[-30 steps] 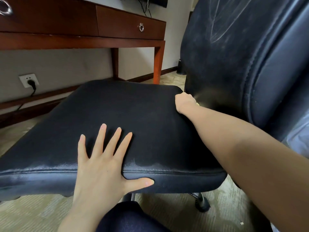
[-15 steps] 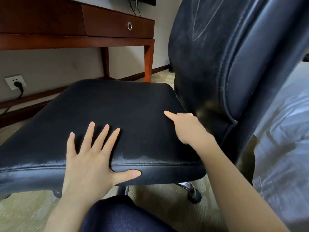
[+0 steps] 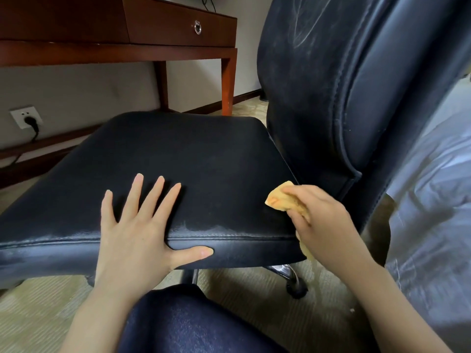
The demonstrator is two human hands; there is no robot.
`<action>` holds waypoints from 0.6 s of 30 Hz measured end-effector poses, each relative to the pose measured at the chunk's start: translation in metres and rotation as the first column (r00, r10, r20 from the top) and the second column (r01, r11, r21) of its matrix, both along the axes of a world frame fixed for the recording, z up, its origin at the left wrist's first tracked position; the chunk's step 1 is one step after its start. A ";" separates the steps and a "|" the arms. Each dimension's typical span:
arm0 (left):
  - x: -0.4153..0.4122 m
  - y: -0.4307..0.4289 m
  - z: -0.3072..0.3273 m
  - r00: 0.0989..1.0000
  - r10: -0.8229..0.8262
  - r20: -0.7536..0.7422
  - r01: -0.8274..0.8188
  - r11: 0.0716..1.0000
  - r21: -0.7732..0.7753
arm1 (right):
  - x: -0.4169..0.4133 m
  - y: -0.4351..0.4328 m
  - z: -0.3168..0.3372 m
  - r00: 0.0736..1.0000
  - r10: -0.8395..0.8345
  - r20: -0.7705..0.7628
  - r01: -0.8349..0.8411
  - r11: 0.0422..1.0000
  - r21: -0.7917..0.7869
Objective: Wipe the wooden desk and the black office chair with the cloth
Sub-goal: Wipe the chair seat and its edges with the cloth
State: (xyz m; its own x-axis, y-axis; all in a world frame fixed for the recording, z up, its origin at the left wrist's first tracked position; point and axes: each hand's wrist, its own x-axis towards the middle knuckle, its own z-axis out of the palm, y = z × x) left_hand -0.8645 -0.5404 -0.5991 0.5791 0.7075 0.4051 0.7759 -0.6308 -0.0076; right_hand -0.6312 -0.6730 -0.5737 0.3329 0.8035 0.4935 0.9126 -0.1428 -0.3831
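Nearest, below both wrists, a knee in dark trousers (image 3: 183, 319) fills the bottom of the view; the person seems to crouch in front of the black office chair (image 3: 63, 250).

The left hand (image 3: 135, 233) lies flat on the near edge of the seat (image 3: 198, 154), fingers straight and spread, thumb laid along the front face under the seam. It holds nothing. I judge it is there to stop the wheeled chair rolling or turning under the wiping.

To its right, at the seat's near corner, the right hand (image 3: 323, 220) is curled tight round the orange cloth (image 3: 280, 197). A bunched corner pokes out past the fingertips toward the left hand, and another bit hangs below the palm. The cloth touches the seat corner, so the step in hand looks like wiping the seat. A pale dusty film along the front seam between the two hands suggests that strip is not yet done.

Under the right hand a chrome leg and caster (image 3: 297, 289) show. Just beyond that hand rises the backrest (image 3: 331, 85), grey with dust and streaks.

Well beyond the left fingertips stands the wooden desk (image 3: 178, 50) with a ring-pull drawer (image 3: 197, 28). Its top is out of view, so I cannot tell whether it has been wiped. Far to the left of that hand sits a wall socket (image 3: 25, 118) with a plug in it.

How much cloth lies folded inside the palm is hidden. The pale crumpled fabric (image 3: 433, 200) right of the right forearm is cut off, perhaps bedding.
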 end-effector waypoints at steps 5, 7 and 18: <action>0.003 0.001 0.002 1.000 -0.017 -0.007 0.017 1.000 0.001 | 0.002 0.012 -0.005 0.996 0.086 0.030 -0.087 0.996 0.007; 0.002 0.000 0.001 1.000 -0.021 -0.007 0.021 1.000 -0.005 | -0.007 0.019 -0.002 0.981 0.194 -0.004 -0.194 0.981 -0.013; -0.037 0.002 0.009 0.986 0.118 0.120 -0.097 0.981 -0.167 | -0.120 0.101 -0.002 0.797 0.589 0.136 -0.581 0.808 -0.095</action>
State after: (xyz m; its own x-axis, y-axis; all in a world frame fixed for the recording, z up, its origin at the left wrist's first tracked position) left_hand -0.9013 -0.5381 -0.5900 0.4465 0.8243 0.3481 0.8269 -0.5287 0.1913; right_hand -0.7514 -0.5725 -0.5761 -0.2838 0.8437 0.4556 0.8734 0.4235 -0.2403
